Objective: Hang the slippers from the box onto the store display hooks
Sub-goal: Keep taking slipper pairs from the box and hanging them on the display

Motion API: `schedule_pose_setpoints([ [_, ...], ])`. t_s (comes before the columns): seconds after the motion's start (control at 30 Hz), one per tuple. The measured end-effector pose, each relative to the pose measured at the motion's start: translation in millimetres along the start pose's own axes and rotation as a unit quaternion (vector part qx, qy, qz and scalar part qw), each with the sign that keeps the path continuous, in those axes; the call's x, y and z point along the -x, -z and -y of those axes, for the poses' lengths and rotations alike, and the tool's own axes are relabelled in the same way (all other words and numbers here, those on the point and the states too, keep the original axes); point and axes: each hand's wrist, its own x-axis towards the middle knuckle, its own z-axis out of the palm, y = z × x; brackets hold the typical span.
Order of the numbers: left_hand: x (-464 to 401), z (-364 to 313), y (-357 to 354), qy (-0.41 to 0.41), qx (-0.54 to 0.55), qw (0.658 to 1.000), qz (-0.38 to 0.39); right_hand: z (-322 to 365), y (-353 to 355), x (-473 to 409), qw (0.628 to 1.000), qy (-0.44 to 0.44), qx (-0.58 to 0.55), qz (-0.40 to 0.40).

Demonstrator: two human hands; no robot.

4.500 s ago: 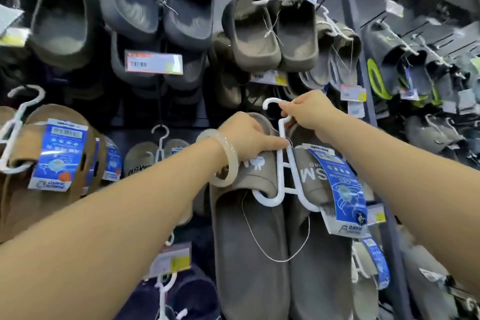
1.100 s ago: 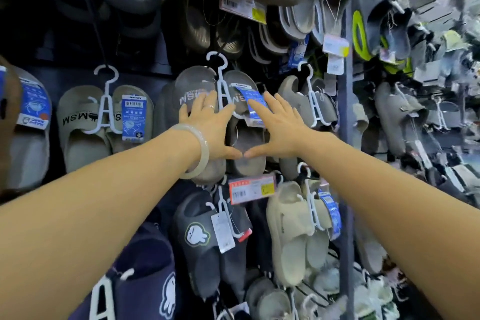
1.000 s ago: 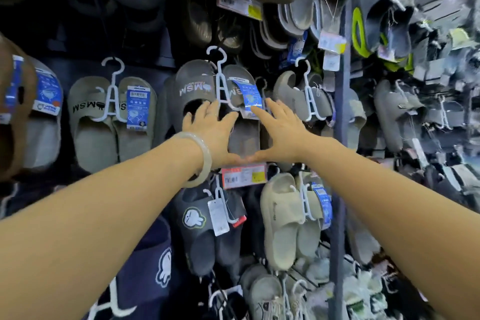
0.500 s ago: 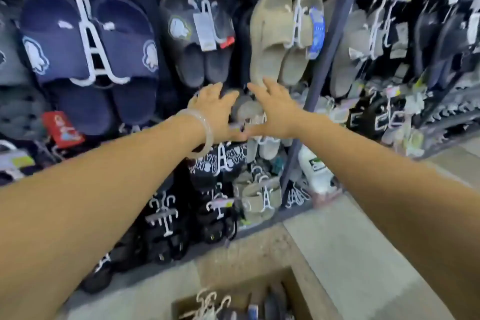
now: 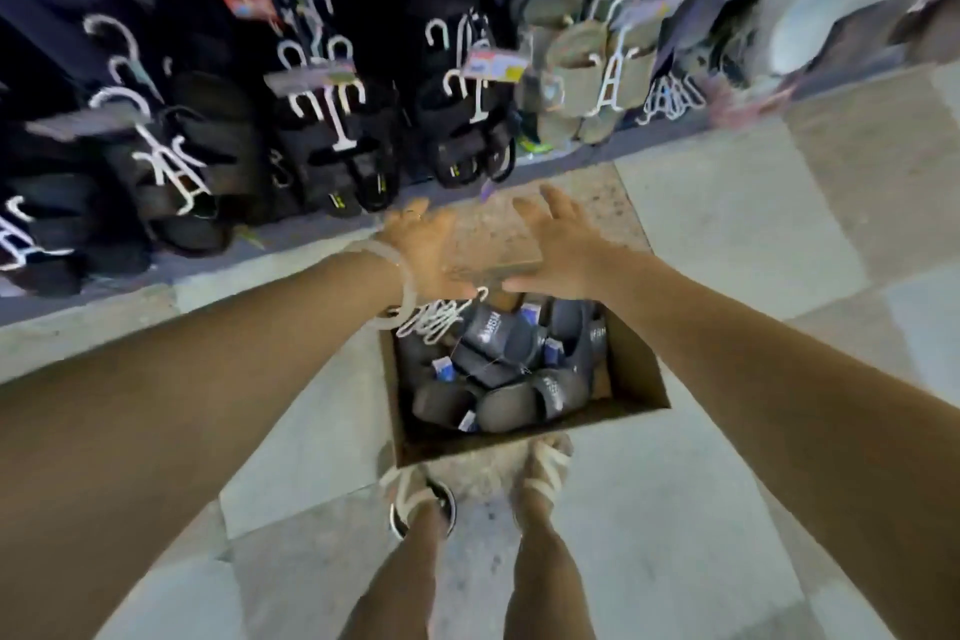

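Brown cardboard box (image 5: 636, 369) sits on the floor just ahead of the person's feet, packed with dark grey slippers (image 5: 506, 405) and white plastic hangers (image 5: 434, 320) at its far left corner. Above its far rim both hands hover empty, fingers spread: left hand (image 5: 428, 250) nearest the hangers, right hand (image 5: 563, 247) alongside. The slippers lie below and nearer than the fingers. Beyond, black sandals (image 5: 457, 135) hang on the display.

Bare arms; pale bangle (image 5: 400, 288) on left wrist; strappy sandals (image 5: 422, 502).
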Motion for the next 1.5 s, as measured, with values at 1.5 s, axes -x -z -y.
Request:
schedule_pose_setpoints([
  [1.5, -143, 128, -332, 0.218, 0.183, 0.957, 0.064, -132, -283, -240, 0.7, -0.313, -0.631, -0.118],
])
